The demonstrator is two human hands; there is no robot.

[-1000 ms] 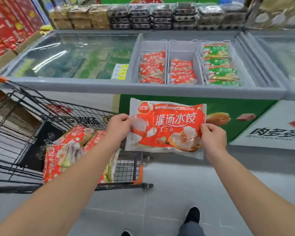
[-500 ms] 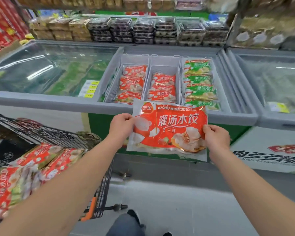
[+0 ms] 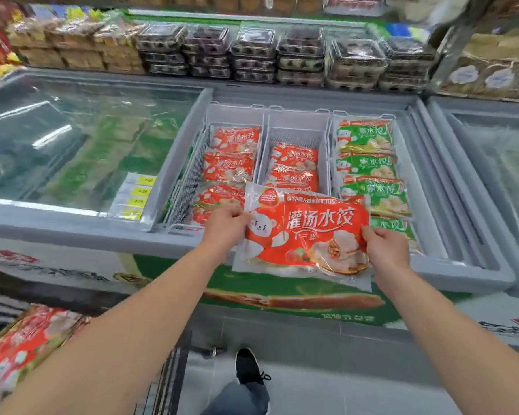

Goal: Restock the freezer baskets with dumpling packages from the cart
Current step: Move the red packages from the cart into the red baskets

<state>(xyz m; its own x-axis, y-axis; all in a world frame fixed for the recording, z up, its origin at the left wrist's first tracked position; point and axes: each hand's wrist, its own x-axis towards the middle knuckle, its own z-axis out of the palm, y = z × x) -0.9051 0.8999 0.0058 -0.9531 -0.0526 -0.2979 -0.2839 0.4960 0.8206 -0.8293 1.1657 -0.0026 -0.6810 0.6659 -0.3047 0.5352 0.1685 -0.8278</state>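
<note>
We hold a red dumpling package [image 3: 304, 235] between both hands, flat and face up, over the front rim of the open freezer [image 3: 450, 265], its far edge overlapping the near end of the middle basket [image 3: 295, 127]. Our left hand [image 3: 224, 223] pinches its left edge at about 9 o'clock of the bag, fingers curled round the plastic; our right hand [image 3: 385, 247] grips the right edge near 3 o'clock, thumb on top. Beyond the bag, at 12 o'clock, the middle basket holds a low stack of red packages [image 3: 294, 166] with bare mesh wall showing above them. The left basket [image 3: 189, 172], toward 11 o'clock, carries a row of red packs [image 3: 231, 157], and the right basket [image 3: 363, 115], toward 1 o'clock, is filled with green packs [image 3: 367, 163]. At 7 o'clock, low in the view, more red dumpling packages [image 3: 21, 348] lie in the cart [image 3: 174, 372], only part of whose wire side shows. A closed glass lid [image 3: 72, 139] covers the freezer's left half at 10 o'clock, with yellow price tags [image 3: 137, 196] at its edge. Clear trays [image 3: 282, 55] are stacked on the shelf behind, and a black shoe [image 3: 247, 366] stands on the floor at 6 o'clock.
</note>
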